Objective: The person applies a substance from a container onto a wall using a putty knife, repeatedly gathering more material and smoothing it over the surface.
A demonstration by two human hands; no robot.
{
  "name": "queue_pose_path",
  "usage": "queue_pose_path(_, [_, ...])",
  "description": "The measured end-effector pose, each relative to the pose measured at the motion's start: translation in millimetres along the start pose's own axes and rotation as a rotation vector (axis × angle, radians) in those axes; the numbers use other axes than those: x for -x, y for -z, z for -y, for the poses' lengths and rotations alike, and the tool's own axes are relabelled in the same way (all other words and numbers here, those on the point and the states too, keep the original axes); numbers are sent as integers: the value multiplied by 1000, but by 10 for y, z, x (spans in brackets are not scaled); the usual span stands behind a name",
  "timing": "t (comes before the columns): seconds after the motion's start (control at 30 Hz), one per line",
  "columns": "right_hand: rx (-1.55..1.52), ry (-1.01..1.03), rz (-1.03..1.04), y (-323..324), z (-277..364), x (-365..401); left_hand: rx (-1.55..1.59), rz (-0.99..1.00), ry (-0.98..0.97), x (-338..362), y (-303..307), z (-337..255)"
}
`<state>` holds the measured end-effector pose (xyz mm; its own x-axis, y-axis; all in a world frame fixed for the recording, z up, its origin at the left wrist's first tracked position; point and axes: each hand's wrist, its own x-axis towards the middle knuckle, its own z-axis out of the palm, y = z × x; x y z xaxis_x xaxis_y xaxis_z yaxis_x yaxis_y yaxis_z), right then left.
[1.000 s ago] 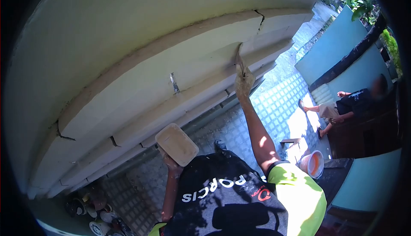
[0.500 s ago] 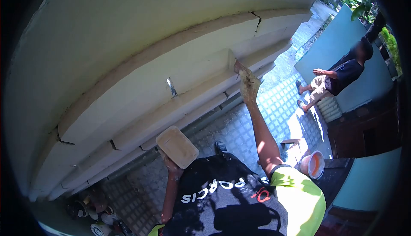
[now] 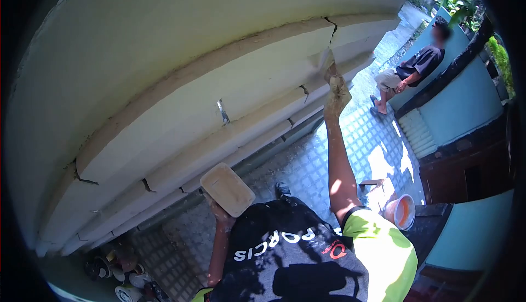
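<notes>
My right hand [image 3: 337, 95] reaches up with its fingers closed round the handle of a putty knife [image 3: 328, 61]. The blade lies at the face of a stepped, curved moulding [image 3: 263, 64], just below a dark crack [image 3: 332, 24]. Low on the other side, my left hand [image 3: 219, 211] grips the edge of a shallow, pale rectangular plastic tub [image 3: 228, 190]. Its fingers are partly hidden by the tub. A bright, metallic-looking strip [image 3: 222, 111] shows on the moulding between my hands.
A person [image 3: 419, 66] in a dark shirt stands at the right by a pale blue wall [image 3: 476, 110]. An orange-and-white bucket [image 3: 402, 213] stands to my right. Several containers [image 3: 129, 277] sit at the lower left on the tiled floor [image 3: 181, 258].
My right hand has moved the putty knife up and slightly right, uncovering a gap in the lower moulding. The other person, seated before, now stands farther back. My left hand stays put.
</notes>
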<state>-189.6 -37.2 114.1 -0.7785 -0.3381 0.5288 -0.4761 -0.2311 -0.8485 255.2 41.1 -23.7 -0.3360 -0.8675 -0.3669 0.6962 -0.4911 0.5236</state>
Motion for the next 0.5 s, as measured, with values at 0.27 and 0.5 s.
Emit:
queue_pose_path(0.27, [87,-59,137,-163,220,273,-10,15,-10,-42,-6,6])
queue_pose_path(0.5, [-149,-15,-124,1,-305,-200,-67,87,-63,-20,-86,-56])
